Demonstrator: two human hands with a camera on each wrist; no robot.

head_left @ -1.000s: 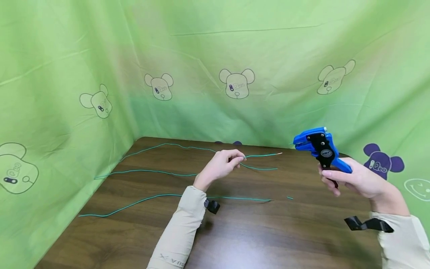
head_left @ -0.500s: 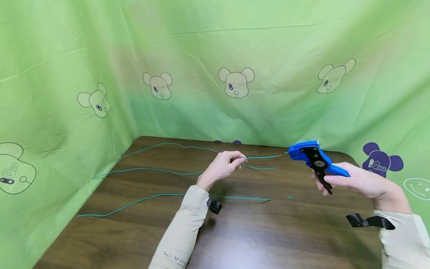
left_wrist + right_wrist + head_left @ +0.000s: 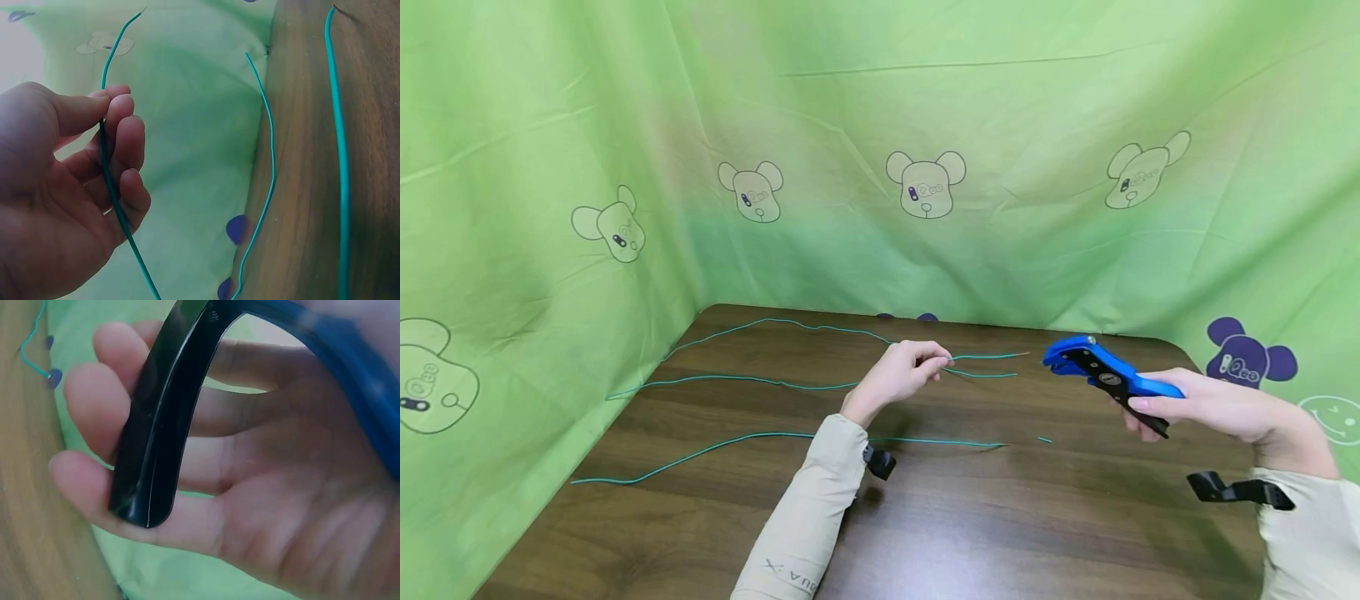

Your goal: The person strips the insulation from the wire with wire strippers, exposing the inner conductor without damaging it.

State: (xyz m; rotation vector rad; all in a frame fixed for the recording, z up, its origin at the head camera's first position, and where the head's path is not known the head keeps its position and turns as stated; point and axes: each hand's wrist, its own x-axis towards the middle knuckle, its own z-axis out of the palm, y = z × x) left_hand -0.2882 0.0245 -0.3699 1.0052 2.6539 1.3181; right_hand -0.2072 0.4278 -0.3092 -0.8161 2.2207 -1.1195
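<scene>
Blue and black, the stripper (image 3: 1108, 379) has sunk and tipped flatter within the last second; the right hand (image 3: 1225, 408) curls its fingers round the handles, which stand apart. Its nose lies just off the wire (image 3: 988, 357). The green stub that poked from its mouth no longer shows clearly; too small to call. The left hand (image 3: 906, 371), barely moved, pinches that wire above the table (image 3: 925, 517). Teal, thin, gently bent, it ends in a bare tip, so this end looks stripped.

The head view looks forward and down over the table (image 3: 1000, 508), which both close-up wrist views partly share.
</scene>
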